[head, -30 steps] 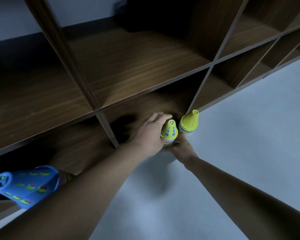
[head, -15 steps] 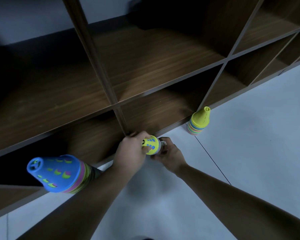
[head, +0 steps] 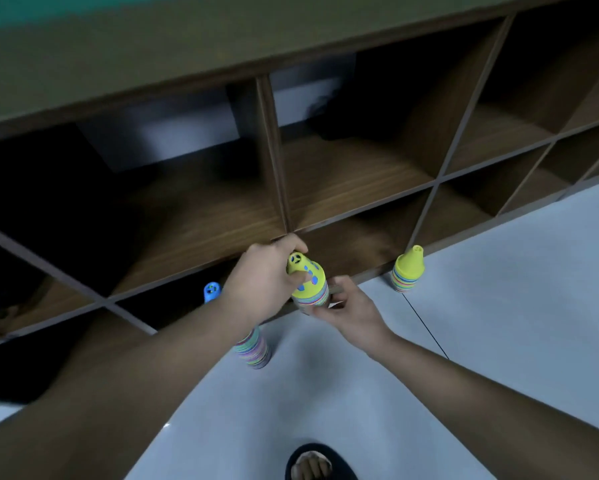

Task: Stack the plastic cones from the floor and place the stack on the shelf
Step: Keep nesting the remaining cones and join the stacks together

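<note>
Meanwhile both hands, left hand & right hand, grip cone stack w/ shelf edge behind.

Bare arms, one slippered foot

Both forearms are sleeveless; at six o'clock, a dark open-toed slipper leaves the toes uncovered.

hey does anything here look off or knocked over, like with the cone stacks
Nothing is spilled or toppled. The plain yellow-topped stack stands upright on the floor by the shelf. The blue-topped stack stands too, half hidden behind the left forearm. Both hands hold the dotted yellow stack tilted, off the floor.
</note>
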